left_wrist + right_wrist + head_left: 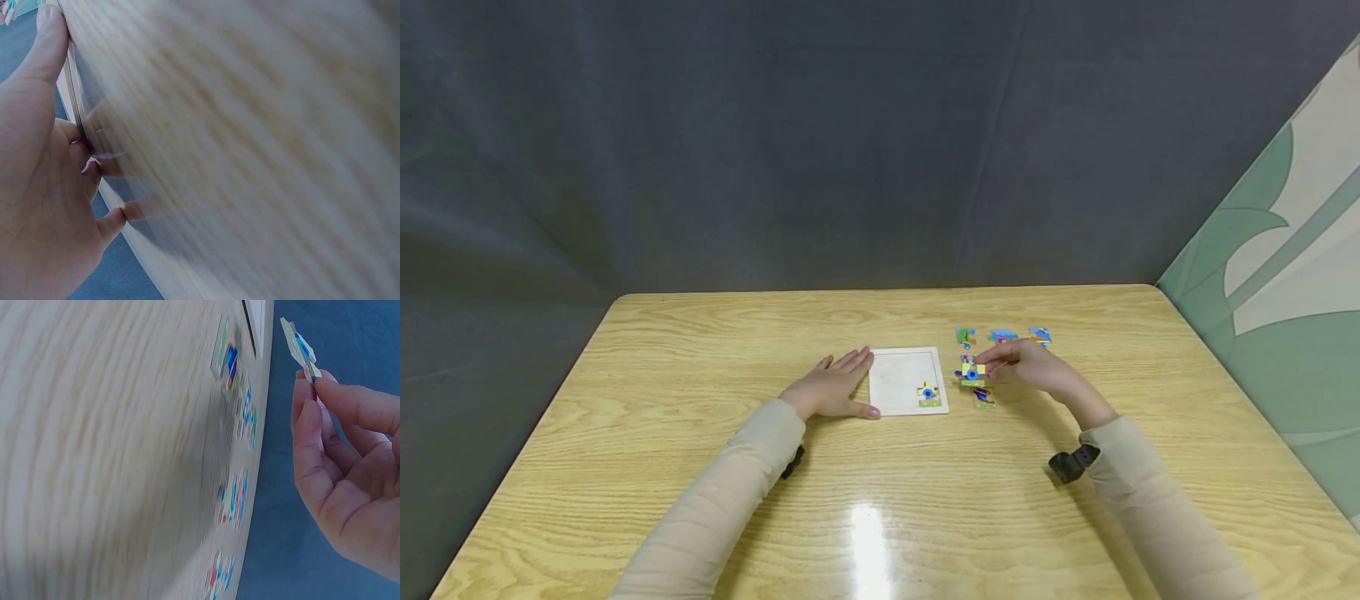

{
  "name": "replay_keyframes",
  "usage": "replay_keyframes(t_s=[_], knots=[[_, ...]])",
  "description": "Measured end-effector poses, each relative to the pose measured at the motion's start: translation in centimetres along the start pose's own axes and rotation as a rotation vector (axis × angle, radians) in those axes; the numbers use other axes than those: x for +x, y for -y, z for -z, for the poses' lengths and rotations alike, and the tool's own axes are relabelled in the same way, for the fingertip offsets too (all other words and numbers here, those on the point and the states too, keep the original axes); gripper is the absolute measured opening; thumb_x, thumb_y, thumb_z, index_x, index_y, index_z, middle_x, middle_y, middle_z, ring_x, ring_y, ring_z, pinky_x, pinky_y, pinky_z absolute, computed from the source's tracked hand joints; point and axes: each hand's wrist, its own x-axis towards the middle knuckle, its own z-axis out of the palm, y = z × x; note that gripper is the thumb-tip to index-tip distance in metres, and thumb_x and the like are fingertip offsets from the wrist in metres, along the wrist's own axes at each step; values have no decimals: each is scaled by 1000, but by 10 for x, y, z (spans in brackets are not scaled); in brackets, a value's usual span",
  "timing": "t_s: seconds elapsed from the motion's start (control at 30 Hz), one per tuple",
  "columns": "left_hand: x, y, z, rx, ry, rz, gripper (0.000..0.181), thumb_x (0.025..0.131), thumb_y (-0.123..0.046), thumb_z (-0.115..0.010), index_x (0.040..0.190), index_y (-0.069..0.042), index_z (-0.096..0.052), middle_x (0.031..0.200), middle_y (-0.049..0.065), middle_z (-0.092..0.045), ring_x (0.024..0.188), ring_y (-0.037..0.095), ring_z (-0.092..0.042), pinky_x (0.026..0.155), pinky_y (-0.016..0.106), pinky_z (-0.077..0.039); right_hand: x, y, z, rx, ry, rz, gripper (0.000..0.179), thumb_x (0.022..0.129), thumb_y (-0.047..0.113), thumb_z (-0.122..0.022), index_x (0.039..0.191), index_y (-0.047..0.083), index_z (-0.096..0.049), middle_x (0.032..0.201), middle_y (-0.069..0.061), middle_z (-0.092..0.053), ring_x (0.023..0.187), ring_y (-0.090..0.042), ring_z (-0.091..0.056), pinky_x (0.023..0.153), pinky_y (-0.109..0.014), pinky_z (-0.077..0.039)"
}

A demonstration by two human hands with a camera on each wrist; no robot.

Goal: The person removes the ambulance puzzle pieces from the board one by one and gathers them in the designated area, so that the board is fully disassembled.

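Note:
My left hand (835,390) lies with fingers spread along the left edge of a white puzzle tray (895,375), its thumb reaching the tray's near corner. Inside the tray's near right corner lies one puzzle piece (928,395), yellow and green with a blue round. To the right of the tray, my right hand (1033,365) pinches another puzzle piece (972,372) between thumb and fingertips. The right wrist view shows this held piece (297,350) tilted and raised above the table.
Below the held piece a loose puzzle piece (983,398) lies on the wooden table (700,350). Farther back are a green piece (964,336), a blue piece (1002,335) and a blue-orange piece (1040,334). A dark curtain (850,167) hangs behind the table.

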Motion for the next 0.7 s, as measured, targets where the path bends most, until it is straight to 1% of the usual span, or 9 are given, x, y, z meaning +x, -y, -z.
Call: replay_keyframes(t_s=[0.1,0.2,0.3,0.37,0.43,0.57,0.6,0.7], knots=[[0,0,0,1,0,-1,96,89,-61,-50,155,-13,2,162,2,9,151,20,1,123,50,-2,-5,-3,5,3,-8,-4,32,93,2,-56,122,-10,-59,113,-24,-64,92,-7,-61,83,-25,-55],[-1,0,1,-1,1,-2,96,90,-61,-50,155,-13,2,162,2,9,151,21,1,123,50,-2,-8,-6,9,5,-2,2,33,93,2,-55,123,-12,-57,113,-26,-64,93,-8,-62,84,-28,-55],[-1,-1,1,-4,0,-3,96,90,-61,-50,155,-13,1,162,2,8,151,21,1,123,50,-2,-11,-9,14,11,6,-11,34,94,1,-53,125,-14,-55,114,-27,-63,95,-13,-63,87,-32,-56],[-1,-2,2,-4,-1,-2,96,90,-61,-50,155,-13,1,163,2,8,151,21,1,123,50,-2,-13,-12,16,15,6,-23,34,95,1,-52,126,-14,-54,116,-29,-61,95,-11,-62,88,-33,-56],[-1,-2,2,-2,-1,-1,96,90,-61,-50,155,-12,1,163,2,8,151,21,1,123,50,-2,-15,-15,18,20,6,-34,34,95,0,-51,127,-14,-53,122,-31,-58,96,-7,-61,89,-34,-56],[-1,-2,2,-2,2,0,96,89,-61,-50,155,-12,1,162,2,8,151,21,1,123,50,-2,-18,-21,21,28,16,-27,35,95,-1,-50,126,-16,-52,132,-34,-51,91,5,-58,86,-29,-56],[-1,-2,2,-2,3,-1,97,89,-61,-50,155,-12,1,162,2,8,151,21,1,123,50,-2,-19,-24,22,26,20,-21,35,95,-2,-50,126,-17,-52,132,-35,-51,90,6,-58,85,-28,-56],[0,-2,2,-1,2,-1,97,89,-61,-50,155,-13,1,162,2,8,151,20,1,123,49,-2,-21,-28,24,24,31,-16,34,94,-3,-51,124,-19,-52,125,-34,-56,86,7,-58,81,-24,-55]])
